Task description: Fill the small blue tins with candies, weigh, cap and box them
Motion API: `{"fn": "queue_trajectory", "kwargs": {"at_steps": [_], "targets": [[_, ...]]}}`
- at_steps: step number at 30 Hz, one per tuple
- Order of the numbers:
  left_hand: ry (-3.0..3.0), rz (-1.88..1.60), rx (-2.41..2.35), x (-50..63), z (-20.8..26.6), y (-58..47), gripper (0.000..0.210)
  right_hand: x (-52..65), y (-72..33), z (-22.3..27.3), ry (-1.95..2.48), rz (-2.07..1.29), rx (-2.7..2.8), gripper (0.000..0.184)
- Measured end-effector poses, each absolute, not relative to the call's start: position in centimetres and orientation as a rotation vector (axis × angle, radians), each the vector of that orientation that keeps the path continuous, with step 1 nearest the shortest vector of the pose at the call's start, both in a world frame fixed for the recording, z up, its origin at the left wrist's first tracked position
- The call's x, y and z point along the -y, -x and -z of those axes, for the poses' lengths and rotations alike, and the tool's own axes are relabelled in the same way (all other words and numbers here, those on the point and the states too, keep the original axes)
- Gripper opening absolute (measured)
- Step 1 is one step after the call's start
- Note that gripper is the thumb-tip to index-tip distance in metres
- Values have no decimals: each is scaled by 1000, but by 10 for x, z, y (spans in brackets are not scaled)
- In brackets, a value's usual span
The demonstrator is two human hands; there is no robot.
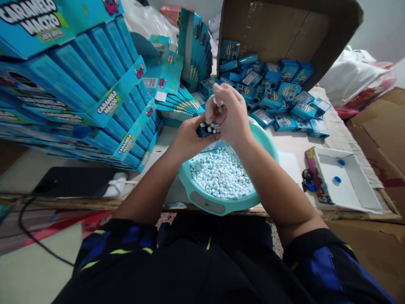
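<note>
Teal bowl (267, 145) of small pale-blue and white candies (221, 173) sits at the table edge, directly below both hands. Left hand (188, 137) is closed around a small blue box (207, 128), open end up, white candies visible inside. Right hand (229, 112) is curled above the box, fingertips pinched on what appears to be a single white candy; partly hidden, not certain. Filled small boxes (278, 97) are heaped behind by a cardboard carton (284, 29). Flat blue display packs (79, 93) are stacked left. White tray (346, 179) lies right.

White tray (348, 185) (two blue caps inside) beside black phone (74, 180).
</note>
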State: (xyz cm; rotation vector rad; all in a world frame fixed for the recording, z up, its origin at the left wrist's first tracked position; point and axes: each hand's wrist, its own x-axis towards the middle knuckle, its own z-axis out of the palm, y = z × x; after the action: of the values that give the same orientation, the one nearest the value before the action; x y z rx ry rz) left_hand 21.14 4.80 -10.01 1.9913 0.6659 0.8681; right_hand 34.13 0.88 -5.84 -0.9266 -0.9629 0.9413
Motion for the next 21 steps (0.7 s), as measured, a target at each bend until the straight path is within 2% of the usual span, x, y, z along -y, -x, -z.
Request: {"fn": "queue_trajectory", "kwargs": {"at_steps": [15,21], "targets": [[-1942,-939,-804,-52,105,-214,40,-12,-345,61,933,-825,1156,54],[-1899,-972,-794,-53,108,-215,47,-9,-343,61,920,-771,1130,34]]}}
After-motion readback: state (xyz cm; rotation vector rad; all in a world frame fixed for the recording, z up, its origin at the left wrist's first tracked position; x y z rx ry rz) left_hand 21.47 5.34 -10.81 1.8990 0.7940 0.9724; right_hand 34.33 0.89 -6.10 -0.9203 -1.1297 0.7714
